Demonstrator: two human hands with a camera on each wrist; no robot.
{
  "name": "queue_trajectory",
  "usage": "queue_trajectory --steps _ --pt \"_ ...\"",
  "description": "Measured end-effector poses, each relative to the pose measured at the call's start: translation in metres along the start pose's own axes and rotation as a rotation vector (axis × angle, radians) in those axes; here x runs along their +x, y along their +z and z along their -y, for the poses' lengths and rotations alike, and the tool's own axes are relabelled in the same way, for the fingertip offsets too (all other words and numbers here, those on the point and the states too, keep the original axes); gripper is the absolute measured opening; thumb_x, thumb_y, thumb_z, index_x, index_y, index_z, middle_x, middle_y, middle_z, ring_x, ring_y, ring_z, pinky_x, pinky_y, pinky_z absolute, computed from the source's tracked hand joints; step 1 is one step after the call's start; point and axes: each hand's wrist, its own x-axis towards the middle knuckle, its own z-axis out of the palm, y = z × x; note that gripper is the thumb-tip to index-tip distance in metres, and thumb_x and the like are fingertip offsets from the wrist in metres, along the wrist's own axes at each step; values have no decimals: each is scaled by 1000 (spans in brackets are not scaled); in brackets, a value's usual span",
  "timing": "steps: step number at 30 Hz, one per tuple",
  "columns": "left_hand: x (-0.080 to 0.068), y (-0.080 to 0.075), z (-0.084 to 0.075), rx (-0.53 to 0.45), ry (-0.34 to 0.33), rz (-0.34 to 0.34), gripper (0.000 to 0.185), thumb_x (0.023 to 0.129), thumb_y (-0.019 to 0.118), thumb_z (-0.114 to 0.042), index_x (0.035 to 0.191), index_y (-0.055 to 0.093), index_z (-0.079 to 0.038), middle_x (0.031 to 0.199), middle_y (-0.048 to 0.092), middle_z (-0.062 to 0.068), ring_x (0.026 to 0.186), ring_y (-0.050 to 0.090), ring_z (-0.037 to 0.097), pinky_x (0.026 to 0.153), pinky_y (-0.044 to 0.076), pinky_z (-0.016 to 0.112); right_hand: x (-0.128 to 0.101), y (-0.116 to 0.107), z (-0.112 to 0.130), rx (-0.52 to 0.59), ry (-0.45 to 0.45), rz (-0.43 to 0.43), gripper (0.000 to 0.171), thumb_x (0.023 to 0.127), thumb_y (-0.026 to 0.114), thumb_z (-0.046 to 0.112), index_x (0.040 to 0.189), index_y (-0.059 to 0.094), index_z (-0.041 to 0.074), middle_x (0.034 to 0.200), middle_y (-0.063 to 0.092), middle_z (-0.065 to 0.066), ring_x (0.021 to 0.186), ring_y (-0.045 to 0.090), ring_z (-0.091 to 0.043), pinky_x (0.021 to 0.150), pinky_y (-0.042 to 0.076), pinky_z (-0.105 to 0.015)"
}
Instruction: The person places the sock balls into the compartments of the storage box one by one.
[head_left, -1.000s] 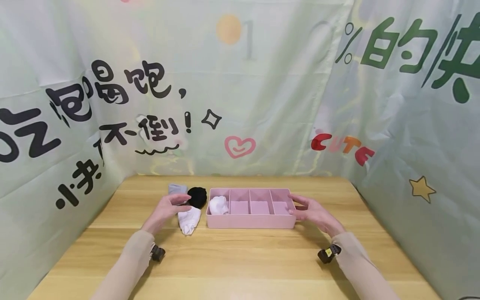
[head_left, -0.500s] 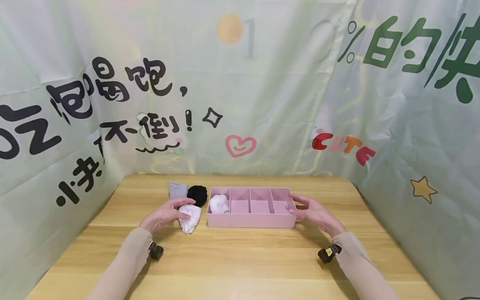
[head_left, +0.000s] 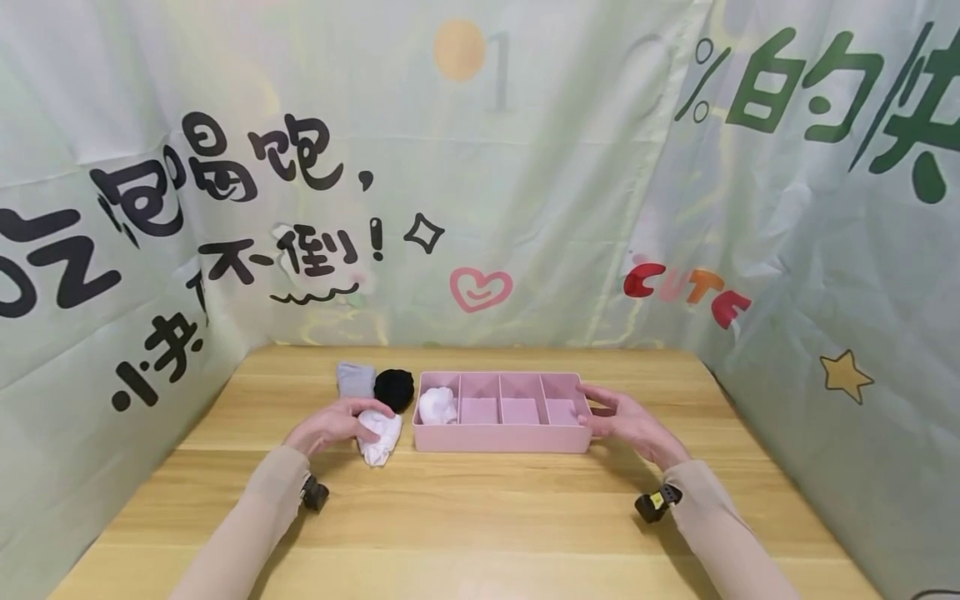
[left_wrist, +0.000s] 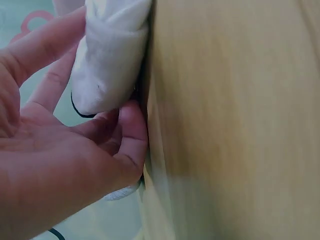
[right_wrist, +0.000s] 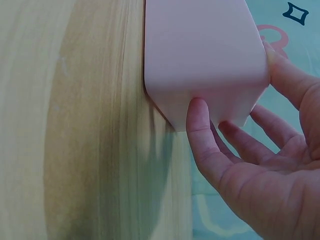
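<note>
Two hands at work in the head view, over a wood table (head_left: pixel 465 525). Left hand (head_left: pixel 326 425): thumb and fingers curled about the loose white bundle (head_left: pixel 382 450), which lies on the table at nearly nine o'clock from the pink box (head_left: pixel 502 439). From that bundle, black bundle (head_left: pixel 393 390) near twelve, grey bundle (head_left: pixel 356 380) at eleven. Box has four compartments; boxed white bundle (head_left: pixel 438 405) sits in the nine o'clock one. Right hand (head_left: pixel 633 429) at the box's three o'clock end, fingers spread, tips touching.

Left wrist view: loose white bundle toward eleven, fingers bent against it; firmness of hold cannot be told. Table at three.

Right wrist view: box at twelve, table at nine, right hand at four, fingertips touching the box.
</note>
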Motion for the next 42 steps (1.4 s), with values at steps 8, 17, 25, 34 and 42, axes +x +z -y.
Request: queue_trajectory --steps 8,17,25,34,42 --pt "3 2 4 -9 -18 -28 40 76 73 7 115 68 -2 132 54 19 94 53 20 73 51 28 0 0 -1 1 3 2 76 91 70 16 154 29 6 159 25 -23 141 31 -47 100 50 -46" --pt "2 1 6 -123 2 -8 41 78 69 8 119 65 4 113 61 13 83 59 16 68 54 27 -1 2 -2 6 8 -3 77 90 71 16 154 29 6 158 26 -24 140 32 -48 99 50 -45" --pt "-1 -5 -6 -165 58 -57 38 83 68 6 120 64 1 119 60 17 87 59 18 70 54 26 0 1 -3 44 12 -1 77 91 70 14 154 27 3 157 26 -26 139 33 -47 96 52 -40" --pt "-3 -10 -20 -174 84 -113 38 86 65 6 123 62 2 127 53 26 91 61 23 77 57 34 -2 0 2 49 5 10 77 92 69 14 154 26 3 157 25 -27 139 34 -47 96 52 -40" --pt "2 -6 -28 -254 124 -87 40 91 58 6 131 58 0 130 47 25 93 60 23 79 58 40 -1 0 2 23 4 13 76 92 69 15 154 27 2 158 24 -27 140 32 -49 98 51 -44"
